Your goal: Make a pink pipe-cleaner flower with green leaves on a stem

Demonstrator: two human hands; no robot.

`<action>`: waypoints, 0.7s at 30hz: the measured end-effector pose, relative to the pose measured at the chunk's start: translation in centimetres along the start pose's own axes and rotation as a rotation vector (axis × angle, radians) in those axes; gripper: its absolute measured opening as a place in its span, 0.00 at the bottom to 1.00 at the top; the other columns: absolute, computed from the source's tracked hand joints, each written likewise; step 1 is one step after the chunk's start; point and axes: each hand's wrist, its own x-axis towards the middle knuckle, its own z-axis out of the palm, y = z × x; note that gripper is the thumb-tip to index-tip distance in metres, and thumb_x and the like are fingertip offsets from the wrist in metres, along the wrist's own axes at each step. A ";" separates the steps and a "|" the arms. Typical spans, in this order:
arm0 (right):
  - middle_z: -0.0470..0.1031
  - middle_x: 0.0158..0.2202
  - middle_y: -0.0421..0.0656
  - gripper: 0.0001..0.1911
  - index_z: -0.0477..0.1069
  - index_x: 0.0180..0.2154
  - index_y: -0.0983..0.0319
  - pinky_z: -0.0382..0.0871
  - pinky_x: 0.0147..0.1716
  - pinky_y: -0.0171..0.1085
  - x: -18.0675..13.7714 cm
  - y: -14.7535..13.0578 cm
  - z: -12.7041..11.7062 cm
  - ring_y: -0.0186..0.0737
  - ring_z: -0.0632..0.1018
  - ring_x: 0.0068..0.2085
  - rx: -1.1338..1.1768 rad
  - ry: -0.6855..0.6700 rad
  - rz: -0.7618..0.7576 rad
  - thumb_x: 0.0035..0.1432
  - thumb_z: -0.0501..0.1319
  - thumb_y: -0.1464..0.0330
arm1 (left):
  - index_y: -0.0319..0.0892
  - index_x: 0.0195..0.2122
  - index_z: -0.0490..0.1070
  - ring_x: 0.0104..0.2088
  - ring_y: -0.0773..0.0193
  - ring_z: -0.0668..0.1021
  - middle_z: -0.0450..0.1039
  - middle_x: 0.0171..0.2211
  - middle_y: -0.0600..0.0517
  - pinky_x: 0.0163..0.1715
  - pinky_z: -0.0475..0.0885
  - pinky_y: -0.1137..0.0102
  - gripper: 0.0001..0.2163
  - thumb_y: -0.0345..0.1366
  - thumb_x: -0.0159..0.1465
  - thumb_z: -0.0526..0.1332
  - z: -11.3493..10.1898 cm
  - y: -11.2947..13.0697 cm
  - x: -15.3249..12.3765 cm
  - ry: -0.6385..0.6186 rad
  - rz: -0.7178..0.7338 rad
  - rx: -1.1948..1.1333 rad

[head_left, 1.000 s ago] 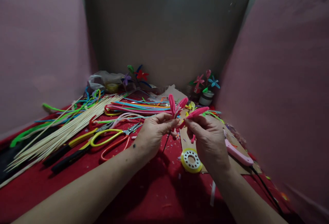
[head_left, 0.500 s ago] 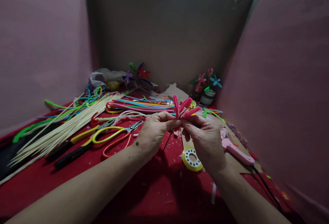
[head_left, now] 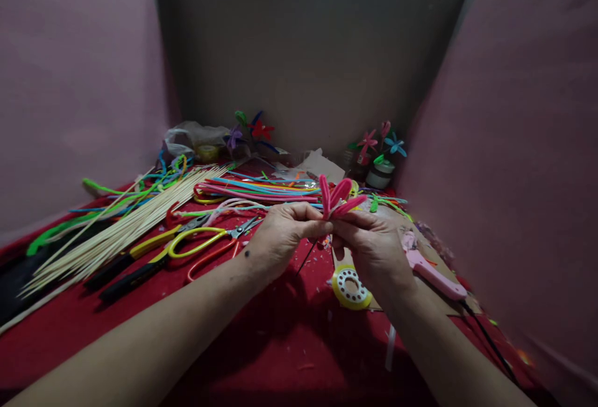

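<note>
Both hands meet over the red cloth around a pink pipe-cleaner flower [head_left: 339, 192] with several looped petals pointing up. My left hand [head_left: 284, 235] pinches the flower's base between thumb and fingers. From beneath it a thin dark stem [head_left: 307, 256] slants down to the left. My right hand [head_left: 374, 245] is closed at the same base from the other side, its thumb close to the left thumb. The fingers cover the joint of petals and stem. Just below the right hand lies a yellow tape roll [head_left: 351, 287] with a white, holed core.
Wooden sticks [head_left: 126, 226], yellow-handled pliers [head_left: 154, 246] and red-and-yellow scissors [head_left: 200, 246] lie left. Coloured pipe cleaners [head_left: 261, 190] stretch behind the hands. A pink glue gun [head_left: 436, 276] rests on cardboard [head_left: 423, 304] at right. Finished flowers [head_left: 369, 142] stand at the back.
The hands keep their pinch on the flower, which has turned slightly, its petals tilting a little. The whole view has shifted slightly.
</note>
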 end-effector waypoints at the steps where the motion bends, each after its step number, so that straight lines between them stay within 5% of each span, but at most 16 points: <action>1: 0.72 0.17 0.39 0.03 0.76 0.22 0.64 0.58 0.12 0.30 0.0 0.0 0.0 0.28 0.66 0.15 0.024 0.013 0.024 0.38 0.67 0.72 | 0.37 0.19 0.69 0.22 0.70 0.70 0.69 0.19 0.55 0.29 0.63 0.71 0.08 0.32 0.46 0.69 -0.1 0.0 0.0 -0.015 -0.003 -0.006; 6: 0.69 0.14 0.37 0.05 0.76 0.20 0.63 0.54 0.14 0.27 0.2 0.2 -0.4 0.25 0.64 0.15 0.112 0.055 0.088 0.34 0.69 0.74 | 0.37 0.19 0.69 0.24 0.68 0.72 0.70 0.19 0.54 0.31 0.64 0.70 0.08 0.32 0.45 0.69 -0.2 -0.1 0.1 -0.069 -0.057 -0.037; 21: 0.70 0.16 0.38 0.03 0.76 0.21 0.63 0.66 0.15 0.33 0.1 -0.2 -0.7 0.30 0.68 0.17 0.188 -0.219 0.103 0.39 0.69 0.71 | 0.33 0.28 0.73 0.23 0.65 0.75 0.73 0.21 0.49 0.23 0.69 0.72 0.05 0.26 0.49 0.65 0.5 0.3 -0.3 -0.216 -0.171 -0.237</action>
